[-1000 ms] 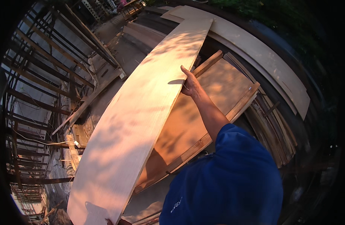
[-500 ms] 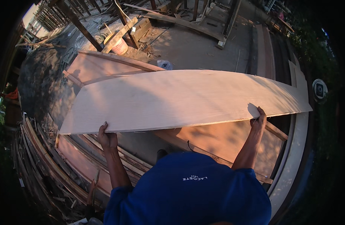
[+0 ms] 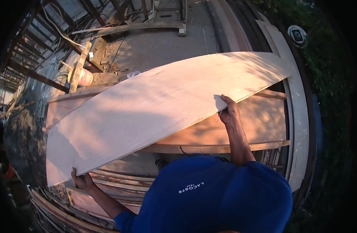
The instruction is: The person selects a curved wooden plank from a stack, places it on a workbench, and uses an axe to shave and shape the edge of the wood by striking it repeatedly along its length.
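A large pale plywood sheet (image 3: 155,105) is held up flat in front of me, running from lower left to upper right. My left hand (image 3: 82,180) grips its near edge by the lower left corner. My right hand (image 3: 229,110) grips the near edge further right, fingers over the top face. Under the sheet lies a framed wooden panel (image 3: 240,132) with timber rails. My blue shirt fills the bottom of the view.
Stacked boards and wooden strips (image 3: 112,182) lie below at left. A concrete floor (image 3: 163,42) with loose timber stretches ahead. Scaffold poles (image 3: 27,70) stand at left. A curved pale board (image 3: 298,124) and greenery border the right.
The sheet has swung from pointing away from me to lying across in front, now tilted with its right end farther off. Both hands stayed on its near edge.
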The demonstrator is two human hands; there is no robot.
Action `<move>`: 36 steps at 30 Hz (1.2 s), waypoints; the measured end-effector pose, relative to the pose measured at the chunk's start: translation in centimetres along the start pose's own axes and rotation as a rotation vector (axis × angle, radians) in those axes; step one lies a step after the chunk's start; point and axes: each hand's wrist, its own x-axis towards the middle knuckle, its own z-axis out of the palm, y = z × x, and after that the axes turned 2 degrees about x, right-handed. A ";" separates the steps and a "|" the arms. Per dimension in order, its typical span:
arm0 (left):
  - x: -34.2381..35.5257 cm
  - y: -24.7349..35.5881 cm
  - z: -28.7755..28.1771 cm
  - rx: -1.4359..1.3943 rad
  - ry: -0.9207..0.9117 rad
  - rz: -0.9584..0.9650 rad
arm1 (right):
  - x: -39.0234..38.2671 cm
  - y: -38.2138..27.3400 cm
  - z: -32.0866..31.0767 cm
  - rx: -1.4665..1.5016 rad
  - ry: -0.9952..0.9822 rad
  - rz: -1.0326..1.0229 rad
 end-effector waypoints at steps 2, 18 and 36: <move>0.8 -1.7 -1.7 -0.020 0.034 0.041 | -0.1 3.2 -0.8 0.024 -0.001 -0.011; 13.3 -1.5 -22.5 -0.164 0.142 -0.086 | -5.4 22.4 1.4 0.131 0.001 0.027; 22.2 1.0 -28.2 0.105 0.896 -0.240 | -13.5 26.4 3.6 -0.658 0.075 0.444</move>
